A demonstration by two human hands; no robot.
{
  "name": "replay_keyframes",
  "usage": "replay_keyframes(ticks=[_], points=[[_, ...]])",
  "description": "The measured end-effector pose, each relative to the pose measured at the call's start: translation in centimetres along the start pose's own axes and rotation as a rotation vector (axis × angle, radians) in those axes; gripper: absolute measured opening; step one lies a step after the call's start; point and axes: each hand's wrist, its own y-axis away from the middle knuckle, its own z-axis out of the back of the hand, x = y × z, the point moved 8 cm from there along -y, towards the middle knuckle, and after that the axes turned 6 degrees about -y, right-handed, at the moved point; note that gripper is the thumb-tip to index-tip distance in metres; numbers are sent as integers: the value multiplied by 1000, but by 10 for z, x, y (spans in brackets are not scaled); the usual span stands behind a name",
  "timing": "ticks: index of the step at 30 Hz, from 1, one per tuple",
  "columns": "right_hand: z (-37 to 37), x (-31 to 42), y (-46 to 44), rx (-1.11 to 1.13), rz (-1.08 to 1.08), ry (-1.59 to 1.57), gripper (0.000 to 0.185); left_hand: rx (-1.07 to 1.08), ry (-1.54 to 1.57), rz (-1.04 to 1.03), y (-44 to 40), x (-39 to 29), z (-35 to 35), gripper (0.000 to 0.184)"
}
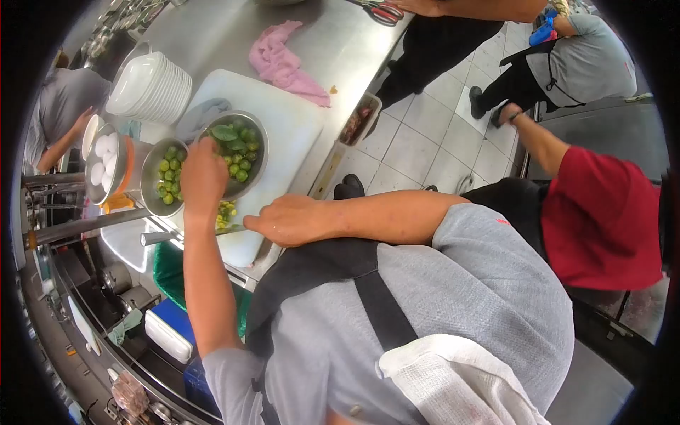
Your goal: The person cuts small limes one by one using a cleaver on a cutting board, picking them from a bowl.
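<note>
My left hand [204,172] reaches over the rim of the larger metal bowl [263,145], fingers curled at the small green Brussels sprouts [241,170] and loose leaf [224,132] inside; what they hold is hidden. Left of that hand, a smaller metal bowl [146,185] holds more sprouts [168,177]. My right hand [287,220] is closed near the cutting board's edge around what looks like a small knife [232,229], mostly covered by the hand. Chopped yellow-green pieces [225,212] lie beside it on the white cutting board [290,127].
Stacked white dishes [152,88] and a container of eggs [106,159] stand left of the board. A pink cloth [280,60] and red-handled scissors [382,13] lie on the steel counter [212,28]. Other people stand around, one in a red top [602,219].
</note>
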Motion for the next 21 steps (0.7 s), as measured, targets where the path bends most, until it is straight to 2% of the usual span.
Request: replay_keyframes(ticks=[2, 5, 6, 9, 12, 14, 16, 19, 21], points=[[0, -3, -1, -14, -22, -5, 27, -43, 245, 127, 5, 6, 25, 31], [-3, -12, -4, -14, -59, -14, 29, -223, 1016, 276, 44, 42, 45, 40], [-6, -14, -6, -5, -65, -21, 30, -323, 1139, 321, 63, 43, 60, 36], [-6, -19, -7, -33, -78, -62, 29, -504, 1236, 438, 132, 60, 69, 34], [-3, -17, -10, 43, -155, -10, 29, -735, 1146, 707, 204, 75, 33, 29], [-5, -20, -13, 49, -185, -23, 24, -742, 1105, 833, 230, 73, -2, 24], [-6, -23, -16, 59, -213, -24, 23, -641, 844, 826, 241, 74, -34, 22], [-5, -26, -14, 31, -198, 4, 25, -619, 396, 685, 242, 60, -38, 23], [-5, -27, -16, -2, -160, -19, 26, -658, 354, 654, 248, 55, -35, 22]])
